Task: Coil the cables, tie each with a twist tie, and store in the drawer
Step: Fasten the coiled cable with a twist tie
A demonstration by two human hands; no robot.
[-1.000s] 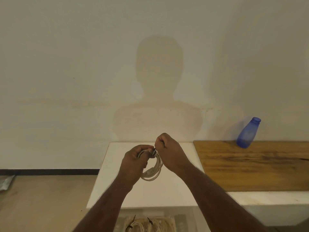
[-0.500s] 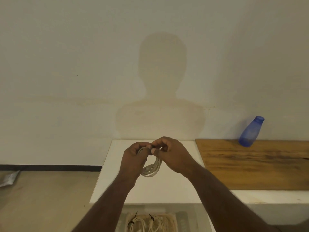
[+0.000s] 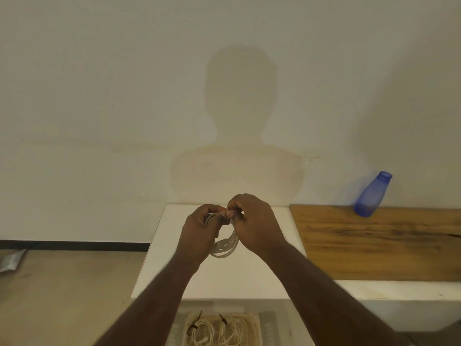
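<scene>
both hands [image 3: 199, 231] [image 3: 254, 226] grip the coiled cable [image 3: 225, 247] between them.

No readable text, label, brand, number or sign anywhere around the hands.

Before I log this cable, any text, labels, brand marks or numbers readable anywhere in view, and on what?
None readable.
Blue bottle: no label or print shows.
Coiled cable held by left hand and right hand: no marking visible.
Tied cables in the drawer below: no tags with text.
Grey packet on the floor: too blurred to tell whether it bears print.
</scene>
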